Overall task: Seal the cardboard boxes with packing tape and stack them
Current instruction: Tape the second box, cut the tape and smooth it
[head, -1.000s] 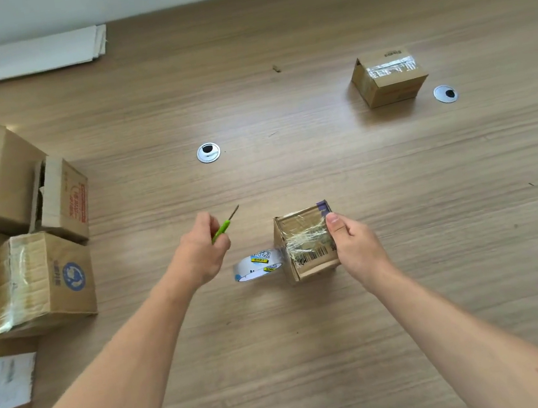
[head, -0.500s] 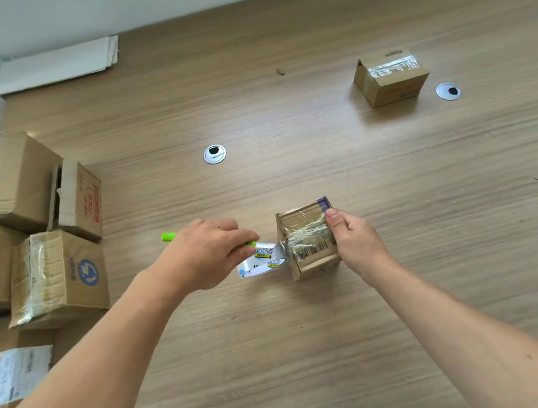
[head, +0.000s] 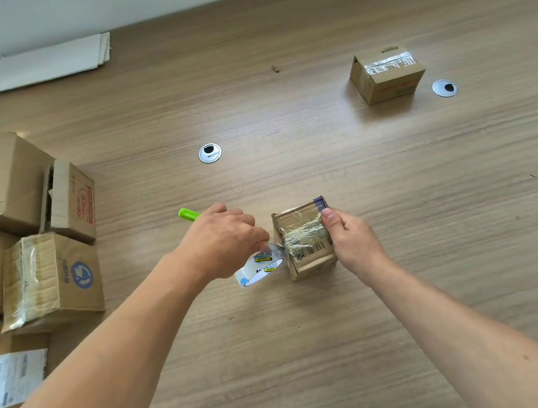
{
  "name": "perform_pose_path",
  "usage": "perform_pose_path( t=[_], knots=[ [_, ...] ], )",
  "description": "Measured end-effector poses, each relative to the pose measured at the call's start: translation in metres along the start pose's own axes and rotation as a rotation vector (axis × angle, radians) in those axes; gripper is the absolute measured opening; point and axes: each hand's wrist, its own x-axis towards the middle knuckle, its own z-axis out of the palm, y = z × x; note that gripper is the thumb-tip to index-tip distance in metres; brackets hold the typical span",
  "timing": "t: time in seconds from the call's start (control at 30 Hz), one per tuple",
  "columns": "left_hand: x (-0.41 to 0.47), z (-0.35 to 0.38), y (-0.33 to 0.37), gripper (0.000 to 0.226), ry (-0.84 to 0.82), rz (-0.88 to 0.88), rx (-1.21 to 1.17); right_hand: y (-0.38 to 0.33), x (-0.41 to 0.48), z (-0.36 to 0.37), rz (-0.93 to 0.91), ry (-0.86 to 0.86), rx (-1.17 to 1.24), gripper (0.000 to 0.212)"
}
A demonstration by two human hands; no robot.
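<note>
Left hand [head: 221,241] grips green cutter [head: 188,214]; right hand [head: 352,240] clasps crinkly-taped cardboard cube [head: 306,257]

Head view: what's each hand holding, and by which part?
The left hand grips a green cutter by its handle, its rear end sticking out. The right hand grips the small taped box by its right side, thumb on top.

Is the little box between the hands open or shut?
Shut. The little box has its flaps lying flat under crinkled clear tape, and the right hand grips its side.
</note>
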Motion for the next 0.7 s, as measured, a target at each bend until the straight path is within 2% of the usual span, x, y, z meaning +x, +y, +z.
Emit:
perform_pose_path(
  t=[0.13, 0.47, 0.7],
  knots=[
    [0.001, 0.008, -0.003, 0.035, 0.027, -0.006, 0.018, -0.001, 0.000, -0.001, 0.000, -0.001, -0.017, 0.040],
    [0.007, -0.007, 0.001, 0.037, -0.148, -0.053, 0.023, -0.002, -0.001, -0.002, -0.001, -0.002, -0.052, 0.040],
    [0.002, -0.004, -0.001, 0.036, -0.153, -0.126, -0.008, -0.004, -0.002, -0.001, -0.012, 0.010, -0.046, 0.039]
  ],
)
